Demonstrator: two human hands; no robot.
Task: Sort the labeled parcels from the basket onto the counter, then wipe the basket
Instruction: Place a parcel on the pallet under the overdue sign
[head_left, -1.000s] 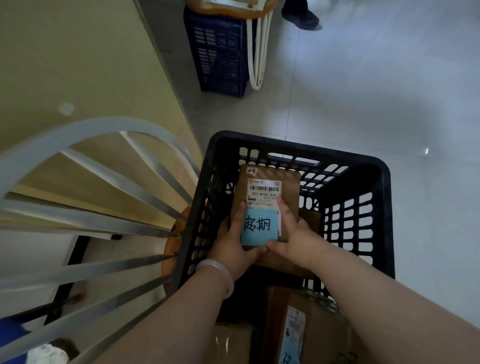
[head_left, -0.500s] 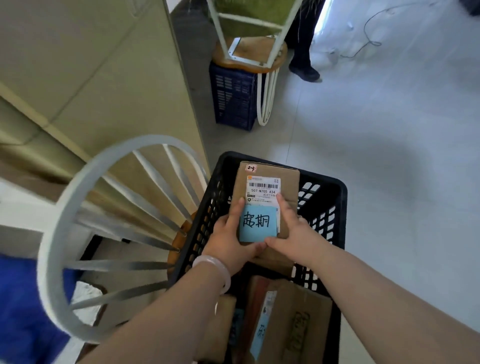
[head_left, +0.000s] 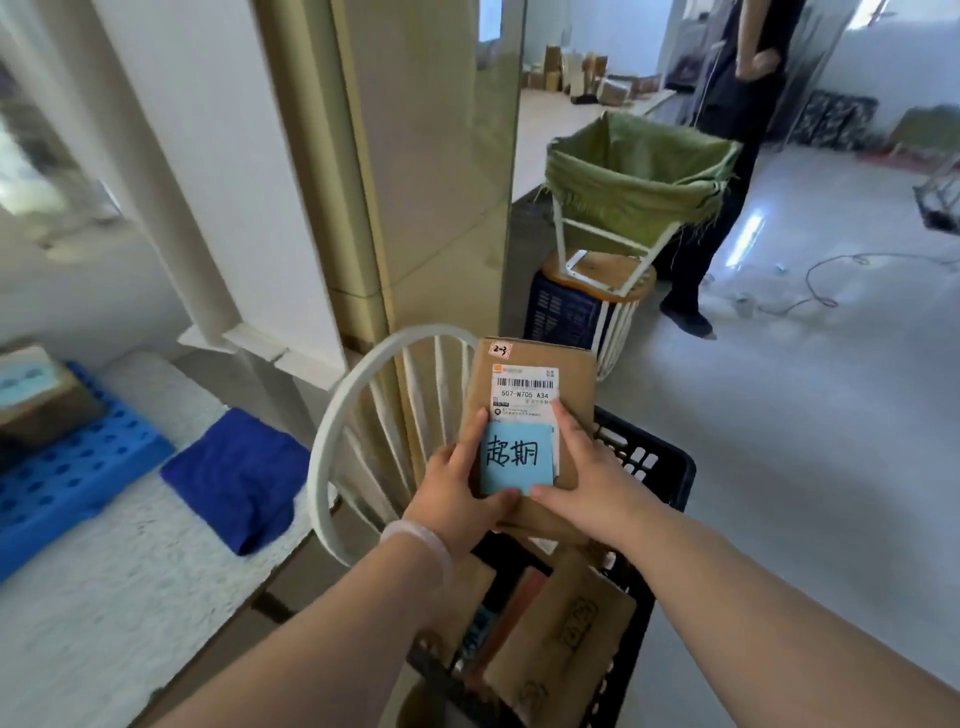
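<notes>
Fingers (head_left: 474, 441) of left hand (head_left: 452, 499) and right hand (head_left: 592, 488) clasp brown parcel (head_left: 530, 384) at its lower end, flanking blue note (head_left: 514, 457). Parcel held upright over black basket (head_left: 670, 478); bench (head_left: 104, 597) lies left.

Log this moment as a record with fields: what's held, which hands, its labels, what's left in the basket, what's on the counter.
held: brown parcel, above the black basket
hands: left hand and right hand both grip its lower end
labels: white shipping label reading 507-N705 A34; handwritten blue note below it
basket contents: more cardboard parcels
counter: folded blue cloth; blue tray carrying a blurred parcel
wiping: not yet begun
</notes>
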